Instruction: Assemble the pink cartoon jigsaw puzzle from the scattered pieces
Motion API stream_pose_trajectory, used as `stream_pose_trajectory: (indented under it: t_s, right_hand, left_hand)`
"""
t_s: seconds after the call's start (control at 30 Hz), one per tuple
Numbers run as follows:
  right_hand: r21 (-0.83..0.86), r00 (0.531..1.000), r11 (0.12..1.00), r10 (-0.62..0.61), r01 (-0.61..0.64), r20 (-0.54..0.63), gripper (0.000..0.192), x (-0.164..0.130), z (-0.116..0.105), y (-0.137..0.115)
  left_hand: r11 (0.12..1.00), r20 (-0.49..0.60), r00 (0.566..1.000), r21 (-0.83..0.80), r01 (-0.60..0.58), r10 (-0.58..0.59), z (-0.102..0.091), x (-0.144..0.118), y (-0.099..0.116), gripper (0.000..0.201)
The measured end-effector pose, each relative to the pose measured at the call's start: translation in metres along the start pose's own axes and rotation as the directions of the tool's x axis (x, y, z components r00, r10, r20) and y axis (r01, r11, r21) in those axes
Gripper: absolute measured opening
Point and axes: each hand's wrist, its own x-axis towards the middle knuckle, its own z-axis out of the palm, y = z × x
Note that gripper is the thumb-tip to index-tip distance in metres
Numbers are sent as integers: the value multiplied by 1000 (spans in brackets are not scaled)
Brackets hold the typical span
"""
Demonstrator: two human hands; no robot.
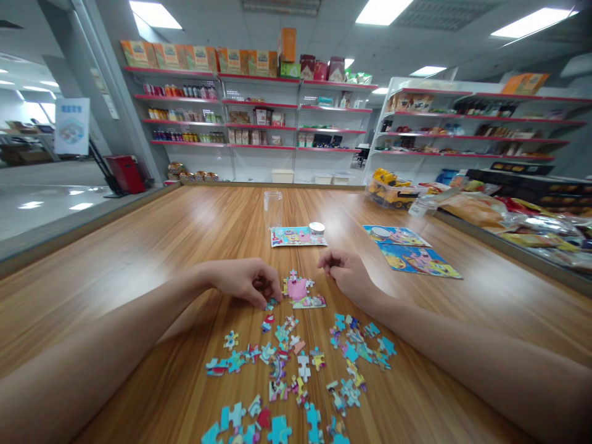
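There are two hands, two round lids, one part-built puzzle.

Joined puzzle section mostly pink; loose pieces largely turquoise; tabletop brown, wood-grained; shelf edges apparently red.

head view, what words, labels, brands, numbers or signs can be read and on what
None reads clearly.
Standing sign: large heading, too blurred.
Orange boxes, top shelf: print too blurred.
White tub: any print too small.
Middle picture sheet: any print too small.
Puzzle pieces: no readable text.
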Motion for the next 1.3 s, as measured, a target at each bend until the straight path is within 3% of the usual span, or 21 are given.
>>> stream_pose_trajectory:
  t_s: [0.23,0.33,0.43,0.6,0.8,0.97,1.17,1.3]
  right_hand:
    - [-21,1000,1000,-21,21,4,27,-1,0,0]
    - [-34,1000,999,-17,18,9,27,-1,0,1]
    - [-41,1000,999,-18,19,11,26,-1,-1,1]
    - [-40,1000,999,-27,27,5,26,0,-1,3]
    - [-28,1000,1000,-15,15,7,27,-1,0,2]
    - [-28,1000,999,-16,16,7,27,-1,0,1]
    - [-31,1000,999,-28,28,12,25,-1,-1,0]
    - [-11,1000,1000,-19,19,23,26,-1,0,-1]
  left_hand:
    - [999,-31,999,21,28,-28,3,3,-1,33]
    - [991,-26,994,77,109,-107,4,2,5,37]
    - [961,-18,978,183,208,-209,5,1,16,37]
    - [900,-9,956,336,278,-292,7,-2,32,25]
    - [892,110,926,332,308,-361,1,-13,55,24]
    - [786,106,896,533,315,-431,18,-16,86,21]
    - [643,-54,938,714,277,-344,50,-14,93,43]
    - [640,-98,962,728,244,-256,56,-14,90,54]
